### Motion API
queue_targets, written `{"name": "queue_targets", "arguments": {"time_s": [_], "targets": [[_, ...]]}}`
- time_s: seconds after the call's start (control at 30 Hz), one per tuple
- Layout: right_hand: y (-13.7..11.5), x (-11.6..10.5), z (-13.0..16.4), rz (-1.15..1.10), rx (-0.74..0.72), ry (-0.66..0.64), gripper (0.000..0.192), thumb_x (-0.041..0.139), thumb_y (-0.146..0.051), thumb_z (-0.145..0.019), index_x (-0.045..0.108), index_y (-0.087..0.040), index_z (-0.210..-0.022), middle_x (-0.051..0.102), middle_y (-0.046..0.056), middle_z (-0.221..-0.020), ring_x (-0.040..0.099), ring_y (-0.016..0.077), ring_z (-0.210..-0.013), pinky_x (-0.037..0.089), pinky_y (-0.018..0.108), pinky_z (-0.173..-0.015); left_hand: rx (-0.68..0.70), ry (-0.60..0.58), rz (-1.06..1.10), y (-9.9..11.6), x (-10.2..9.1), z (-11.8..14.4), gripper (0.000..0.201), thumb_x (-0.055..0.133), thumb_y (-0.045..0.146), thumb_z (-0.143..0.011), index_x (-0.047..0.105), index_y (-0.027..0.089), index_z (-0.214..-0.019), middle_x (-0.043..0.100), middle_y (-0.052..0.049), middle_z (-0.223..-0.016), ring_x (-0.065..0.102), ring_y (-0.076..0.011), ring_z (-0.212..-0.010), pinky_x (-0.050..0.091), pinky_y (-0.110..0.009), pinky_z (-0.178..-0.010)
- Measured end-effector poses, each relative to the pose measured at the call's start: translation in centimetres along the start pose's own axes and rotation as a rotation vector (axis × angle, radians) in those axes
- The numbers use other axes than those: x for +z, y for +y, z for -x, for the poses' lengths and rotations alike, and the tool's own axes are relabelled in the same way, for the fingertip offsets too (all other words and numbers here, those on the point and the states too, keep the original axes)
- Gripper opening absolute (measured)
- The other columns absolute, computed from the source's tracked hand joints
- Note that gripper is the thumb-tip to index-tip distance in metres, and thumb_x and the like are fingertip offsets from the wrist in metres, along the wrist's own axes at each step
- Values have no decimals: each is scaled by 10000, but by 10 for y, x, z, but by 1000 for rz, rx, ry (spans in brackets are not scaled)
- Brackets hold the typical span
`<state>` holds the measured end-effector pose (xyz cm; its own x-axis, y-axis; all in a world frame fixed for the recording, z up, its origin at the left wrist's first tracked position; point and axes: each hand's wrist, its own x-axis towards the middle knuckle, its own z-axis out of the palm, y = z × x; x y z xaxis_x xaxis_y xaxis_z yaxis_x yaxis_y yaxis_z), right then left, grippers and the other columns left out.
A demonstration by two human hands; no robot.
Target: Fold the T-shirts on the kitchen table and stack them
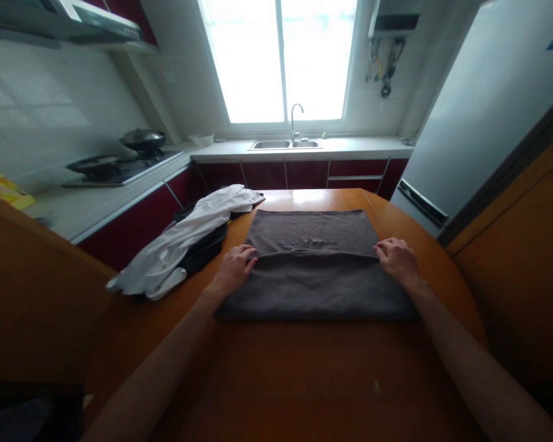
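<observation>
Nearest, in front of the dark cloth (313, 282): bare orange-brown table (276, 380), both forearms reaching in over it.

At the cloth's left edge, level with the fold line: left hand (234, 265), fingers curled nearly closed, pinching the fold end. Thumb hidden.

At the cloth's right edge, same fold line: right hand (399, 259), knuckles up, fingers curled tight on that end. Same kind of grip, no slack showing.

Dark cloth itself: flat on the table, centred between the hands. Near half looks doubled, its folded edge running hand to hand across the middle. Far half a single layer, square to the table's far rim.

Judgement: mid-fold. Looks like a crosswise fold, edge held at both ends and not yet laid down or smoothed.

Next move calls for: both ends carried together at equal height, cloth kept taut between the hands, corners matched before letting go. Uneven pull likely to give a skewed edge.

Left of the cloth, near but apart: white garment (184, 242) heaped over a black garment (207, 248), hanging partly off the table rim.

Beyond the cloth, past the table: dark red cabinets (304, 175) under a pale counter, sink (283, 145) with tap below a bright window (281, 55).

Far left of the cloth: stove (115, 166) with a pan (142, 140).

Far right of the cloth: tall grey fridge (483, 110).
</observation>
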<state>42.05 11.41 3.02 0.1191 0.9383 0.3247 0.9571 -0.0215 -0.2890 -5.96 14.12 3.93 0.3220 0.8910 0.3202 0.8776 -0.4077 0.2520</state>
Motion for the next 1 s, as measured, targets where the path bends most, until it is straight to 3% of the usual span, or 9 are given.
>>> {"name": "queue_targets", "arguments": {"time_s": [0.1, 0.17, 0.3, 0.4, 0.5, 0.73, 0.9, 1.0], "targets": [[-53, 11, 12, -60, -88, -43, 401, 405, -351, -1007, 705, -186, -1216, 640, 128, -1333, 550, 267, -1243, 410, 388, -1060, 128, -107, 17, 58, 19, -9, 463, 430, 396, -1013, 598, 185, -1389, 570, -125, -1453, 516, -276, -1344, 379, -417, -1161], [-86, 26, 21, -56, -161, -122, 458, 376, -361, -1025, 612, -184, -1375, 524, 112, -1502, 427, 260, -1400, 322, 404, -1153, 149, -171, 1, 89, 39, -13, 521, 397, 443, -1031, 508, 212, -1484, 450, -105, -1574, 386, -291, -1462, 303, -474, -1210], [-118, 55, 35, 25, -145, -282, 608, 328, -462, -1045, 361, -157, -1570, 244, 111, -1673, 160, 270, -1549, 110, 535, -1231, 47, -258, -77, 110, 71, -13, 635, 361, 579, -1019, 385, 261, -1569, 262, -75, -1668, 172, -334, -1551, 159, -611, -1228], [-116, 61, 36, 29, -119, -332, 665, 296, -519, -1045, 293, -147, -1597, 170, 116, -1690, 107, 256, -1563, 78, 535, -1236, 24, -269, -93, 107, 78, -10, 666, 332, 619, -1010, 346, 285, -1587, 206, -52, -1683, 121, -321, -1562, 129, -617, -1231], [-112, 58, 37, 26, -115, -277, 680, 275, -534, -1046, 265, -149, -1606, 125, 123, -1696, 71, 255, -1568, 52, 558, -1233, 34, -240, -104, 105, 76, -9, 694, 326, 641, -1001, 331, 280, -1594, 194, -52, -1686, 93, -319, -1566, 106, -623, -1232], [-114, 51, 43, -6, -133, -313, 673, 271, -536, -1042, 309, -150, -1593, 181, 126, -1684, 122, 249, -1561, 125, 537, -1231, 39, -297, -112, 108, 74, -9, 705, 327, 665, -993, 329, 294, -1593, 180, -56, -1688, 88, -316, -1567, 107, -628, -1225], [-73, 39, 46, 85, 3, -159, 681, 250, -510, -1045, 298, -103, -1590, 204, 161, -1673, 130, 267, -1558, 62, 576, -1229, 33, -304, -105, 109, 74, -9, 699, 324, 656, -996, 325, 295, -1594, 170, -51, -1689, 77, -311, -1569, 107, -616, -1228], [-42, 37, 51, 127, 139, -178, 700, 267, -510, -1037, 303, -74, -1584, 228, 195, -1660, 150, 293, -1552, 77, 586, -1223, 30, -306, -99, 109, 74, -10, 698, 329, 654, -995, 321, 298, -1595, 172, -46, -1690, 78, -313, -1569, 108, -619, -1228]]}}
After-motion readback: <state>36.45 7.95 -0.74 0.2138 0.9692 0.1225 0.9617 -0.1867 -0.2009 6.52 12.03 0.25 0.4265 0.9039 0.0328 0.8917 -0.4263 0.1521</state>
